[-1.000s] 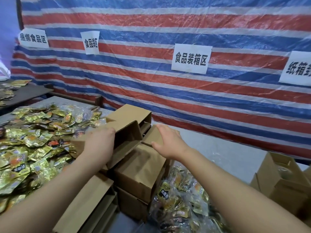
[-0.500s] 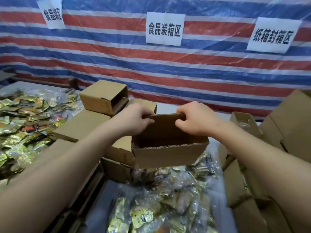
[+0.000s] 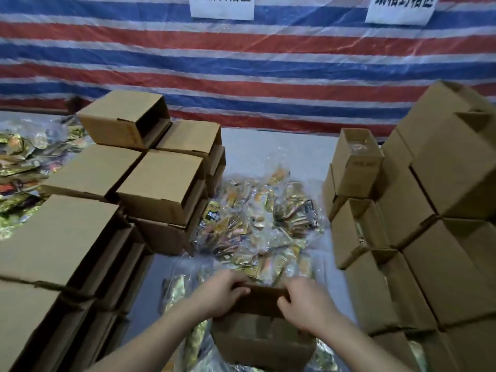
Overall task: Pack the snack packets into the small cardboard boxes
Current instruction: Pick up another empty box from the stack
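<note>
I hold one small open cardboard box (image 3: 261, 342) low in front of me, over the near edge of the snack pile. My left hand (image 3: 221, 294) grips the left end of its far wall, and my right hand (image 3: 306, 302) grips the right end of the same wall. The box's opening faces up and its inside looks dark. A heap of gold and orange snack packets in clear plastic (image 3: 263, 226) lies on the table just beyond the box.
Stacked small cardboard boxes (image 3: 161, 181) stand at the left, taller stacks (image 3: 442, 210) at the right, some open-topped (image 3: 357, 162). More loose packets (image 3: 24, 162) cover the far left. A striped tarp (image 3: 241, 76) hangs behind the grey table (image 3: 268, 146).
Both hands have brought the open box from the left stack down and toward me, to the near edge of the packet pile. My view has tilted downward.
</note>
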The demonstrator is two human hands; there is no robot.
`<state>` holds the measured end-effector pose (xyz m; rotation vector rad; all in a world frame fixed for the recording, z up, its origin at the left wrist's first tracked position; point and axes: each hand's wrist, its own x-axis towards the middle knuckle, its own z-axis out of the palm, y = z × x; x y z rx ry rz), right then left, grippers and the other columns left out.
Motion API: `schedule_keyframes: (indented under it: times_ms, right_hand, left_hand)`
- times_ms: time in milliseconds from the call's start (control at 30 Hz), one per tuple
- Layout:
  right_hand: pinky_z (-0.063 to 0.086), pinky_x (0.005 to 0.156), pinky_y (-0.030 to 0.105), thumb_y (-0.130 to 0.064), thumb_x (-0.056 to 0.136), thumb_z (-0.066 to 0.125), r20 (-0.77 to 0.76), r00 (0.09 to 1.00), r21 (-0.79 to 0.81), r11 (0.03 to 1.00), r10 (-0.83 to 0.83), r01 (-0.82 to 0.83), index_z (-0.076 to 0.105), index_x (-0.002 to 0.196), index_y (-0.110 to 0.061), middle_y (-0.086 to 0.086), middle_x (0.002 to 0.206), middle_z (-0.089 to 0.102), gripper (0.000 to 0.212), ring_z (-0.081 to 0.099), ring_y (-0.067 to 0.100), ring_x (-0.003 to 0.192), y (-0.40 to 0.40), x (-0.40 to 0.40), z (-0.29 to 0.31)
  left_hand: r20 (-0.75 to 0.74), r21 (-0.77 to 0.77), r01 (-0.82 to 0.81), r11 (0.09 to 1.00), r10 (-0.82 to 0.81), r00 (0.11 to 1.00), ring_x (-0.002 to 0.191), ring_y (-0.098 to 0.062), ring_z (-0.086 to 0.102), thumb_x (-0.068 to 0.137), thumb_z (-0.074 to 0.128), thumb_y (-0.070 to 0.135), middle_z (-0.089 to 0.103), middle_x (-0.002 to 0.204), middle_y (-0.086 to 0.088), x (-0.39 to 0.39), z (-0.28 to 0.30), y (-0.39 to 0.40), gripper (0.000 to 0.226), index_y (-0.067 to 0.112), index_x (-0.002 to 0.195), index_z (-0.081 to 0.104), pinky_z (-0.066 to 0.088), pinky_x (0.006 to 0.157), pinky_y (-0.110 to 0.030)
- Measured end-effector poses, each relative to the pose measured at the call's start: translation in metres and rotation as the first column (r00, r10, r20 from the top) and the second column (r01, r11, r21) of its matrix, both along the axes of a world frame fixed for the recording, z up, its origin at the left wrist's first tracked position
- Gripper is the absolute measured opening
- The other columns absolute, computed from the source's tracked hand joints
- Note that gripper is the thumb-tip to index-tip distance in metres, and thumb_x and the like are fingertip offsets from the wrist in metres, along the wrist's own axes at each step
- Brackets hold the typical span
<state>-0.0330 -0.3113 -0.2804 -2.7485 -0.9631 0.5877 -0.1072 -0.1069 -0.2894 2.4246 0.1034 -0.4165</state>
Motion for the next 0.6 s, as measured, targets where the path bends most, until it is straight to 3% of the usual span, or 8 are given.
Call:
schedule_keyframes:
  times_ms: [100, 200, 300, 367, 433, 500, 600]
  right_hand:
    - [0.045, 0.069, 0.030, -0.031, 0.091, 0.046, 0.007, 1.000, 0.028, 1.000, 0.001, -0.001, 0.052, 0.091, -0.027, -0.004, 0.093, 0.058, 0.008, 0.057, 0.015, 0.084, -0.001, -0.015, -0.021]
    - [0.040, 0.064, 0.026, -0.031, 0.089, 0.045, 0.005, 1.000, 0.059, 0.998, -0.004, 0.004, 0.047, 0.089, -0.029, -0.010, 0.085, 0.047, 0.003, 0.047, 0.010, 0.077, -0.005, -0.018, -0.030]
    - [0.039, 0.065, 0.027, -0.037, 0.086, 0.043, 0.011, 1.000, 0.077, 0.997, -0.012, 0.011, 0.048, 0.085, -0.030, -0.011, 0.085, 0.050, 0.009, 0.047, 0.010, 0.078, -0.011, -0.014, -0.030]
    - [0.039, 0.066, 0.027, -0.044, 0.087, 0.043, 0.009, 1.000, 0.094, 0.996, -0.006, 0.005, 0.050, 0.086, -0.031, -0.011, 0.087, 0.055, 0.015, 0.052, 0.010, 0.082, -0.015, -0.010, -0.029]
    - [0.037, 0.068, 0.027, -0.052, 0.088, 0.043, 0.010, 1.000, 0.089, 0.996, 0.008, -0.009, 0.048, 0.087, -0.032, -0.012, 0.089, 0.053, 0.021, 0.052, 0.010, 0.086, -0.017, -0.008, -0.027]
    - [0.036, 0.072, 0.028, -0.059, 0.088, 0.042, 0.007, 1.000, 0.077, 0.997, 0.027, -0.027, 0.045, 0.088, -0.031, -0.013, 0.090, 0.047, 0.028, 0.050, 0.010, 0.090, -0.018, -0.006, -0.026]
    - [0.038, 0.077, 0.029, -0.069, 0.084, 0.040, -0.019, 0.999, 0.078, 0.996, 0.040, -0.039, 0.052, 0.096, -0.030, -0.013, 0.093, 0.046, 0.043, 0.050, 0.011, 0.095, -0.020, -0.004, -0.025]
  left_hand:
    - [0.005, 0.025, -0.001, 1.000, 0.001, 1.000, 0.099, -0.014, 0.058, 0.098, 0.055, 0.028, 0.069, 0.104, 0.002, -0.012, -0.021, 0.000, 0.019, 0.018, 0.106, 0.070, 0.046, 0.091, -0.032]
    - [0.017, 0.014, 0.007, 1.000, -0.007, 1.000, 0.097, -0.013, 0.058, 0.098, 0.054, 0.034, 0.069, 0.102, 0.002, -0.016, -0.030, -0.002, 0.022, 0.020, 0.106, 0.069, 0.046, 0.089, -0.031]
    - [-0.015, -0.032, 0.004, 0.999, -0.004, 1.000, 0.091, -0.005, 0.059, 0.092, 0.049, 0.058, 0.068, 0.099, 0.010, -0.011, -0.028, -0.005, 0.038, 0.028, 0.105, 0.068, 0.049, 0.082, -0.027]
    - [-0.034, -0.134, -0.082, 0.988, 0.078, 0.996, 0.083, -0.002, 0.058, 0.093, 0.043, 0.065, 0.068, 0.096, 0.006, 0.001, -0.024, -0.006, 0.041, 0.031, 0.094, 0.066, 0.045, 0.071, -0.022]
    - [-0.027, -0.178, -0.216, 0.960, 0.215, 0.976, 0.083, -0.006, 0.059, 0.099, 0.043, 0.055, 0.068, 0.091, 0.004, 0.025, -0.024, -0.004, 0.033, 0.031, 0.089, 0.064, 0.041, 0.066, -0.021]
    - [-0.044, -0.097, -0.328, 0.940, 0.325, 0.945, 0.096, -0.015, 0.062, 0.101, 0.046, 0.043, 0.068, 0.108, 0.000, 0.054, -0.031, -0.002, 0.031, 0.020, 0.112, 0.065, 0.045, 0.075, -0.025]
    - [-0.142, 0.061, -0.404, 0.913, 0.408, 0.902, 0.115, -0.028, 0.058, 0.101, 0.045, 0.037, 0.060, 0.131, -0.015, 0.094, -0.047, 0.003, 0.048, 0.004, 0.136, 0.049, 0.047, 0.092, -0.034]
